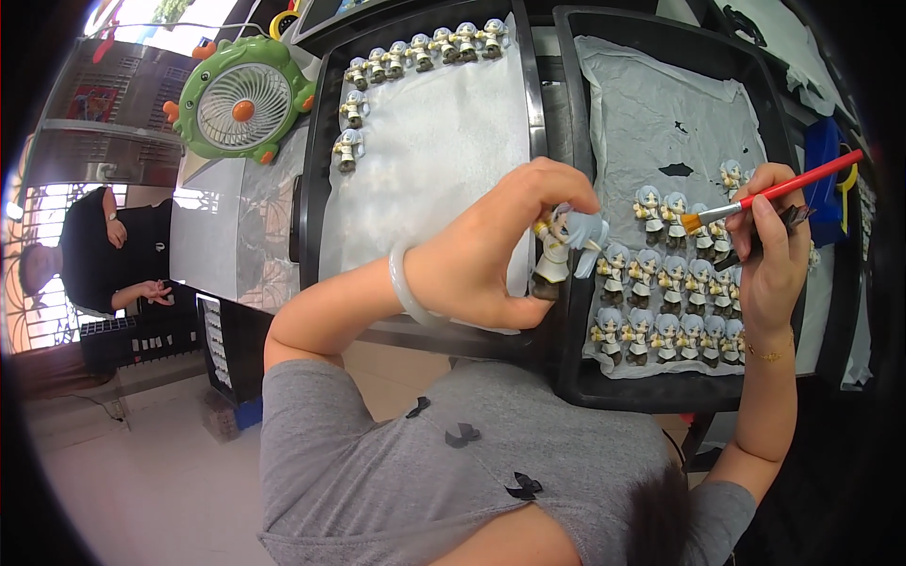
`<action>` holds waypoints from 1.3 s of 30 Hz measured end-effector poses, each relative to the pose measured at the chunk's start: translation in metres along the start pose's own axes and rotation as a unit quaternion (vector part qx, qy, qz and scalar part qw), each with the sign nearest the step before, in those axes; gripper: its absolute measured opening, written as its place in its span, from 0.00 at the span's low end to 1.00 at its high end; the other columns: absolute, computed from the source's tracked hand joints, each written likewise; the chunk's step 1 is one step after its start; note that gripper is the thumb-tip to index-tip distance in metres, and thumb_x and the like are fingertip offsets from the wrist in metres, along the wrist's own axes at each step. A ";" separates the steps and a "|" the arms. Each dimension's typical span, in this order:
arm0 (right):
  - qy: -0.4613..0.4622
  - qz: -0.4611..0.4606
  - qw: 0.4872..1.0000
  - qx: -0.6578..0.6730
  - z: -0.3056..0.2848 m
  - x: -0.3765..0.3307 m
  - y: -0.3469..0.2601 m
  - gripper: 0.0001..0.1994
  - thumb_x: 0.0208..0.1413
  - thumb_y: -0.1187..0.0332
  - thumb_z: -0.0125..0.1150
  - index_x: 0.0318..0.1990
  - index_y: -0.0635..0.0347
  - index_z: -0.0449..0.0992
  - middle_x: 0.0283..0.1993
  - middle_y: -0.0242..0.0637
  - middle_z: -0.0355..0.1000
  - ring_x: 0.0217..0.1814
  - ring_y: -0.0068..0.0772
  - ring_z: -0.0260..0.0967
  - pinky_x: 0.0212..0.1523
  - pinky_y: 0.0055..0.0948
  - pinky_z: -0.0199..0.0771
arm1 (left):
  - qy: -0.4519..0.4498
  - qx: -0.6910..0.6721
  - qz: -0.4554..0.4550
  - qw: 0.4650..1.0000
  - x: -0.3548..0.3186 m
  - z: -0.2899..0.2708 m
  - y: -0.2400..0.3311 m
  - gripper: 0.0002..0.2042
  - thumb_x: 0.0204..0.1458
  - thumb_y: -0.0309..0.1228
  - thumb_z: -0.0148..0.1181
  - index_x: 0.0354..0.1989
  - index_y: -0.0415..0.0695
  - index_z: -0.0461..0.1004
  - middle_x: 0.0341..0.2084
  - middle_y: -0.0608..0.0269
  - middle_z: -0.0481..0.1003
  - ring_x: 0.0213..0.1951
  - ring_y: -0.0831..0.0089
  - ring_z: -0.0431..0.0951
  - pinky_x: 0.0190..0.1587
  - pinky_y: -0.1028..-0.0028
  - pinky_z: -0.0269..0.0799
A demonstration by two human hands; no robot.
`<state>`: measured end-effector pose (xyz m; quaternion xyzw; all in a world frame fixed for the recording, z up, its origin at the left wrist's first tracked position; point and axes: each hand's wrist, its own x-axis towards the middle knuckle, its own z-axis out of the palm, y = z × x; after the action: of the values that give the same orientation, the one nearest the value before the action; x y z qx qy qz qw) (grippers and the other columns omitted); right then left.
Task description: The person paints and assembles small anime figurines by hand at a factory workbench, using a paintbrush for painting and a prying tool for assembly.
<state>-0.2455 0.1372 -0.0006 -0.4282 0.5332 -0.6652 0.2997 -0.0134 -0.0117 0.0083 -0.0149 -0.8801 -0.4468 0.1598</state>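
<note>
Between its thumb and fingertips my left hand (472, 250) grips a small painted figurine (555, 253) with pale blue hair, a white outfit and dark boots. The figurine is upright, over the gap between two black trays. My right hand (776, 250) is closed around a red-handled paintbrush (802, 177), whose orange-brown bristles point left toward the figurine but stay apart from it. A dark, slim tool (772, 231) also sits in that hand; its kind is unclear. Rows of similar figurines (672, 274) stand below and beside the brush.
The left black tray (328, 104), lined with white paper, has figurines (420, 49) along its far and left edges. Figurines fill the near part of the right tray (651, 396). A green animal-shaped fan (243, 106) stands at far left. Another person (90, 245) is beyond it.
</note>
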 end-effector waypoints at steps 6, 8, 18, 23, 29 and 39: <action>-0.003 0.006 1.000 -0.020 0.001 -0.001 0.001 0.07 0.54 0.70 0.44 0.37 0.62 0.65 0.27 0.31 0.66 0.21 0.09 0.55 0.19 0.10 0.51 | 0.038 0.159 -0.034 0.986 0.002 0.002 0.008 0.30 0.24 0.30 0.64 0.43 0.41 0.65 0.33 0.58 0.64 0.36 0.62 0.64 0.41 0.70 0.59; 0.002 0.008 1.000 -0.023 0.004 -0.002 0.001 0.07 0.54 0.70 0.44 0.37 0.62 0.66 0.26 0.31 0.66 0.20 0.09 0.54 0.19 0.10 0.51 | 0.048 0.176 -0.039 0.982 0.002 0.002 0.010 0.29 0.24 0.32 0.65 0.42 0.41 0.66 0.30 0.59 0.64 0.33 0.63 0.64 0.39 0.71 0.58; 0.009 0.009 0.999 -0.032 0.005 -0.003 0.001 0.07 0.54 0.70 0.45 0.37 0.63 0.65 0.27 0.31 0.66 0.20 0.10 0.54 0.19 0.10 0.50 | 0.041 0.201 -0.056 0.977 0.001 0.002 0.009 0.28 0.22 0.40 0.65 0.37 0.42 0.67 0.24 0.62 0.61 0.29 0.66 0.62 0.34 0.72 0.52; 0.002 0.011 1.000 -0.025 0.008 0.000 0.005 0.07 0.54 0.70 0.45 0.37 0.62 0.65 0.27 0.31 0.66 0.21 0.10 0.55 0.19 0.10 0.51 | 0.044 0.205 -0.065 0.976 -0.001 0.000 0.009 0.27 0.21 0.39 0.65 0.36 0.43 0.68 0.24 0.62 0.61 0.29 0.66 0.62 0.33 0.72 0.52; -0.001 0.027 0.999 -0.020 0.002 -0.002 0.012 0.07 0.54 0.71 0.44 0.37 0.63 0.64 0.27 0.32 0.65 0.21 0.11 0.55 0.19 0.10 0.50 | 0.034 0.193 -0.083 0.977 -0.003 -0.016 0.002 0.27 0.26 0.40 0.64 0.40 0.45 0.67 0.29 0.63 0.66 0.32 0.67 0.66 0.37 0.73 0.57; 0.008 0.027 0.999 -0.038 0.000 -0.003 0.008 0.07 0.54 0.71 0.41 0.39 0.62 0.62 0.26 0.33 0.63 0.20 0.12 0.52 0.20 0.11 0.49 | 0.032 0.395 -0.327 0.858 -0.125 -0.129 -0.067 0.28 0.29 0.25 0.60 0.44 0.41 0.60 0.38 0.55 0.65 0.41 0.60 0.68 0.43 0.68 0.65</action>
<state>-0.2442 0.1378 -0.0093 -0.4195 0.5719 -0.6395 0.2965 0.1286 -0.1395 -0.0106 0.3526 -0.9312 -0.0887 0.0248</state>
